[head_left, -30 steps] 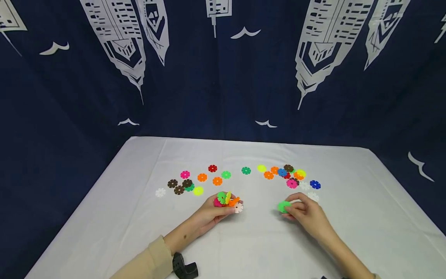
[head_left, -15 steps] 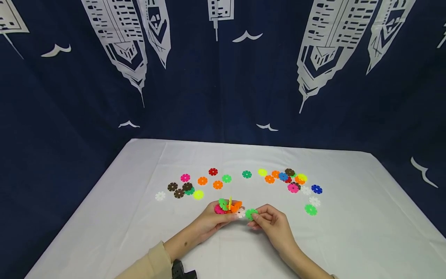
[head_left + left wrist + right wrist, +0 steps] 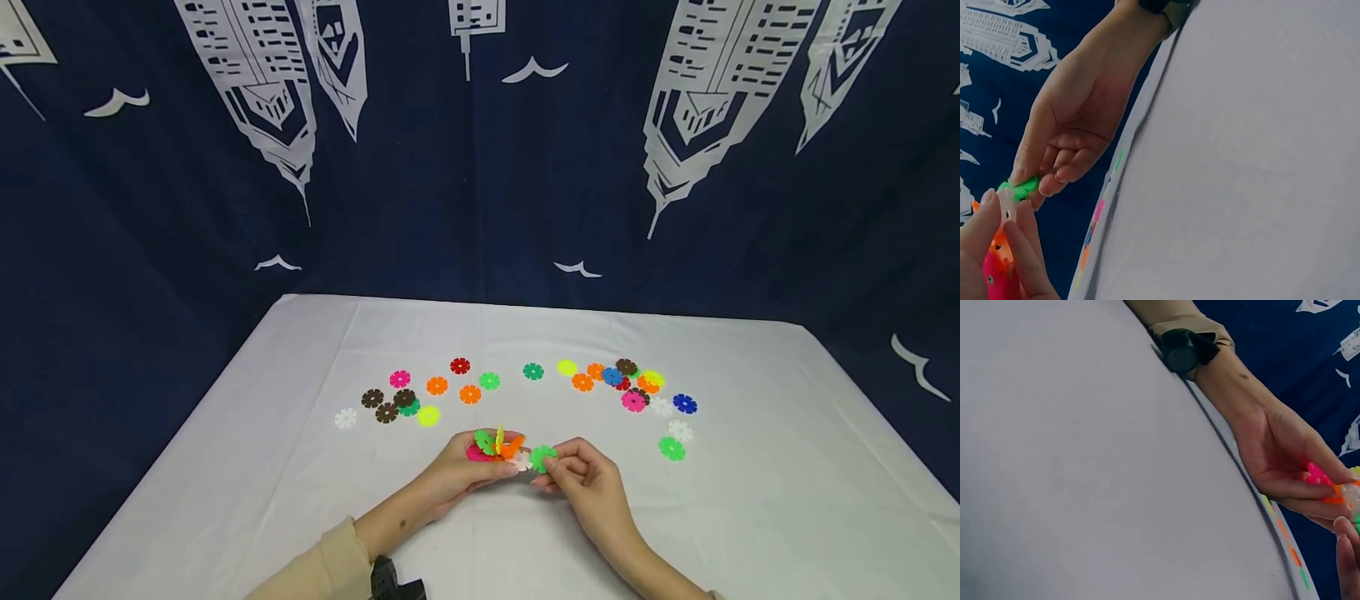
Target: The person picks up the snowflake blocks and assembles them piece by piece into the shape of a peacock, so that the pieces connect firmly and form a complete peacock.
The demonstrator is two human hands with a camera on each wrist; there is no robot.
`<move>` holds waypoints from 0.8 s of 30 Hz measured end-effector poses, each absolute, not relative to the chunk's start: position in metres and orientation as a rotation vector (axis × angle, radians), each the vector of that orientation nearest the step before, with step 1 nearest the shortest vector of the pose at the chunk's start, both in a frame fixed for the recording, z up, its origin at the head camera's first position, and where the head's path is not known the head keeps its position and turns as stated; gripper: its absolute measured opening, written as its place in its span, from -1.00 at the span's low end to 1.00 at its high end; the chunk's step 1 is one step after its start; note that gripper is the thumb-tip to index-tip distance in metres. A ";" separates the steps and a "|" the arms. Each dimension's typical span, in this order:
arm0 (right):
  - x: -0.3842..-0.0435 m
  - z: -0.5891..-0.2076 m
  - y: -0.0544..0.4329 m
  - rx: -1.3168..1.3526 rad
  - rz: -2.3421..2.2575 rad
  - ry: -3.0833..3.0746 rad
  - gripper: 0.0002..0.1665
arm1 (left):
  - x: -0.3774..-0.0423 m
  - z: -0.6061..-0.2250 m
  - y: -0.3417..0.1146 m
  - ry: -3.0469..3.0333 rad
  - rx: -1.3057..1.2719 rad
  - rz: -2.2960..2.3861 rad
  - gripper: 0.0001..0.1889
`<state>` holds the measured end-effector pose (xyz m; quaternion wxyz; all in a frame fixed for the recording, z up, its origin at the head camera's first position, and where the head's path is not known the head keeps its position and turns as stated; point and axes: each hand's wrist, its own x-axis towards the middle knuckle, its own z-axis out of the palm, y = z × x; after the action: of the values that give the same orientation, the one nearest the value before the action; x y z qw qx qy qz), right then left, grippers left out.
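Observation:
In the head view my left hand holds a cluster of joined notched plastic discs in pink, green, yellow, orange and white, raised over the table. My right hand pinches a light green notched disc between thumb and fingers, right at the edge of the white disc. The left wrist view has this green disc meeting the top of the white disc. In the right wrist view the left hand's fingers wrap the pink and orange discs.
On the white table, loose discs lie in two groups beyond the hands. Brown discs are among those at left; a pink disc and a blue disc lie at right. A single light green disc lies nearer. A dark blue printed curtain hangs behind.
My right hand has carried the light green disc leftward to the cluster's white disc, uncovering another green disc on the table. My left hand stays nearly in place, its cluster slightly turned.

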<state>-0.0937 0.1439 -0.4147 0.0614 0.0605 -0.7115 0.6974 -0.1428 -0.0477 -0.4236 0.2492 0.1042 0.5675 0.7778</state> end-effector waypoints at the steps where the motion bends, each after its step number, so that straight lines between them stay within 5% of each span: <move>1: -0.093 -0.415 0.144 0.197 2.102 -2.153 -0.91 | -0.142 -0.424 -0.047 1.548 0.282 2.116 -0.57; 24: -0.090 -0.398 0.135 0.446 1.792 -2.450 -0.84 | -0.146 -0.422 -0.048 1.773 0.359 2.029 -0.65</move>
<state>-0.0897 0.1348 -0.3976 0.0367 0.1454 -0.7981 0.5836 -0.1464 -0.0485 -0.4222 0.2099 0.1291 0.6376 0.7299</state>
